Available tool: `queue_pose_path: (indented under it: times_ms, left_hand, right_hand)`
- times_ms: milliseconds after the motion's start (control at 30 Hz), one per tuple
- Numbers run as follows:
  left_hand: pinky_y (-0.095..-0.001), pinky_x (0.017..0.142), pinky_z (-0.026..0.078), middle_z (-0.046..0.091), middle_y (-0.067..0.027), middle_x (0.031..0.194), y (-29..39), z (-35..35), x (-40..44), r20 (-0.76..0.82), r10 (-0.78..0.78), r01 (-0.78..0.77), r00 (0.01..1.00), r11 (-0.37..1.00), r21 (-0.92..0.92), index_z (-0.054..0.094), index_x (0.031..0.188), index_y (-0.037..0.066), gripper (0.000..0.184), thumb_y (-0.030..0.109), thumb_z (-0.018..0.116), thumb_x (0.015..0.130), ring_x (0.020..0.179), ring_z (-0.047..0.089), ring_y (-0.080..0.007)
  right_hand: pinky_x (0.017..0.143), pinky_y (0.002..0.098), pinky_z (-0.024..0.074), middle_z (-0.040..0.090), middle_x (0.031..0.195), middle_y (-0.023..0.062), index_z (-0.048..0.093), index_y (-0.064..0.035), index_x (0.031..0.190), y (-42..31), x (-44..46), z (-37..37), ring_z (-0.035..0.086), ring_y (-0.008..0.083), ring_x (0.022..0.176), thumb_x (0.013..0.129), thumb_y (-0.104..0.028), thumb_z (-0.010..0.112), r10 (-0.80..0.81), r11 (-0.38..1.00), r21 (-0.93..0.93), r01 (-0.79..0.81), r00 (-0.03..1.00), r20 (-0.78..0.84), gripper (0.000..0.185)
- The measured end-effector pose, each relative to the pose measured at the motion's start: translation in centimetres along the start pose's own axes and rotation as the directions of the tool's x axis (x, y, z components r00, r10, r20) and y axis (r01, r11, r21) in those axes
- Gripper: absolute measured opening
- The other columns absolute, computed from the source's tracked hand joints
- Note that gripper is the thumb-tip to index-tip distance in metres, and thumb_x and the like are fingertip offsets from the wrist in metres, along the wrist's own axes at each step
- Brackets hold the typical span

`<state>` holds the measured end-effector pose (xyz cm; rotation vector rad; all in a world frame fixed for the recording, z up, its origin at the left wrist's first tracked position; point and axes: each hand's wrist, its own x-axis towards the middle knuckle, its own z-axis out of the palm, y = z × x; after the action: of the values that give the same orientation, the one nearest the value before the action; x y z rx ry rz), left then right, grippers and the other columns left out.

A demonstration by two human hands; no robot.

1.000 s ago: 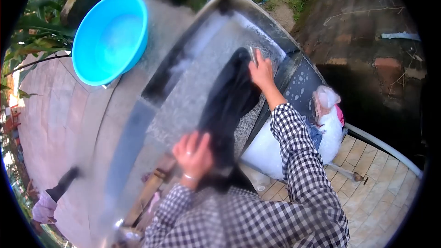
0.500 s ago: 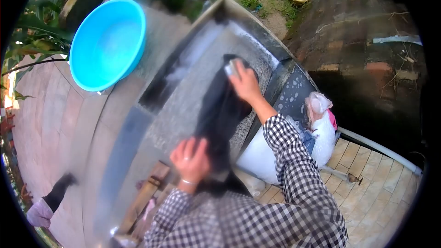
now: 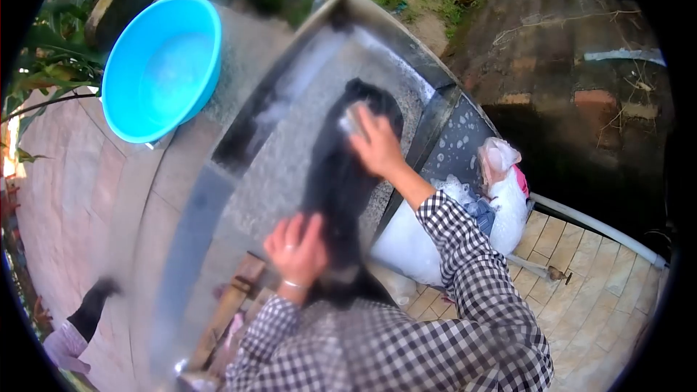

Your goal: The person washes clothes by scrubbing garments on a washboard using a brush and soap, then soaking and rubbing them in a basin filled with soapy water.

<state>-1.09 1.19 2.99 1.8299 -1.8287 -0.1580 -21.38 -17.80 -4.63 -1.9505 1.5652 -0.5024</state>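
A wet black garment point(image 3: 337, 174) lies lengthwise over the grey stone slab point(image 3: 272, 189) of a wash trough. My right hand point(image 3: 377, 147) is closed around a small pale scrub brush point(image 3: 354, 119), pressed to the garment's upper part. The fingers partly hide the brush, and blur softens its outline. At the lower left edge of the cloth is my left hand point(image 3: 298, 250), with a ring and a bracelet. Its fingers are stretched out and slightly apart, touching the garment's edge; its thumb is not clear.
A blue basin point(image 3: 163, 69) stands left of the trough's raised rim point(image 3: 348, 1). White foam lines the far channel. Foamy laundry point(image 3: 414, 243) and a plastic bag point(image 3: 501, 160) sit on the right, near a tap point(image 3: 557, 276). Wooden pieces point(image 3: 225, 312) lie lower left.
My right hand has moved a little down and left along the garment with the brush. My left hand stays nearly in place. The view has shifted slightly.
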Motion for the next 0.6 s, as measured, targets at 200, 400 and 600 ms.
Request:
queue_pose_path:
  times_ms: [200, 400, 600]
  left_hand:
    - [-0.0419, 0.087, 0.039, 0.066, -0.0102, 0.113, -0.4, 0.6, -0.4, 0.005, -0.011, 0.011, 1.0, 1.0, -0.006, 0.075, 0.108, 0.015, 0.044, 0.008, 0.066, 0.065, 0.103, 0.06, -0.0316]
    - [-0.0423, 0.087, 0.04, 0.066, -0.0098, 0.113, -0.3, 0.5, -0.5, -0.015, 0.003, -0.003, 1.0, 1.0, 0.002, 0.075, 0.107, 0.015, 0.043, 0.008, 0.066, 0.066, 0.103, 0.059, -0.0319]
    - [-0.0417, 0.087, 0.04, 0.065, -0.0093, 0.113, -0.7, 0.7, -0.4, -0.005, -0.003, 0.003, 1.0, 1.0, -0.003, 0.075, 0.107, 0.015, 0.041, 0.008, 0.066, 0.067, 0.103, 0.06, -0.032]
  right_hand:
    - [0.086, 0.048, 0.0477, 0.055, 0.113, 0.0235, 0.044, -0.014, 0.147, 3.4, -0.9, 1.6, 0.057, 0.0431, 0.1, 0.083, -0.024, 0.071, -0.19, 0.938, -0.319, 0.135, 0.97, -0.149, 0.07]
    - [0.086, 0.0472, 0.0489, 0.06, 0.105, 0.0291, 0.046, -0.0082, 0.141, 4.8, 5.1, -0.9, 0.06, 0.0435, 0.101, 0.086, -0.015, 0.062, 0.361, 0.88, -0.266, -0.393, 0.918, -0.164, 0.058]
    - [0.091, 0.0453, 0.0471, 0.056, 0.114, 0.0253, 0.046, -0.0077, 0.144, 0.4, -5.6, 1.6, 0.057, 0.0431, 0.103, 0.077, -0.018, 0.074, -0.418, 0.894, -0.199, 0.4, 0.907, -0.052, 0.073]
